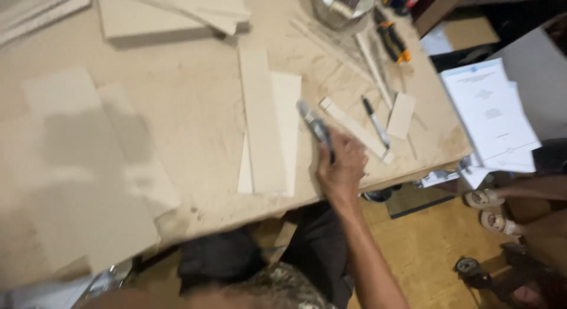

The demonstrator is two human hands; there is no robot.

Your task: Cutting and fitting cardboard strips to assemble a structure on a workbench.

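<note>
My right hand [341, 164] grips a grey utility knife [314, 125] near the front edge of a wooden worktable [189, 108], its tip pointing up and left. Just left of the knife lie two long pale boards [267, 123], one overlapping the other. To the right of the hand rest a thin wood strip [354, 127], a dark pen [375, 120] and a small pale card piece [401, 114]. My left hand is out of view.
Larger pale sheets [88, 161] cover the table's left side, with more boards [171, 13] at the back. An orange-handled tool [392, 42] and a round container [342, 7] sit at the back right. White papers [490, 111] lie off the table's right; another person's sandalled feet [490, 208] rest on the floor.
</note>
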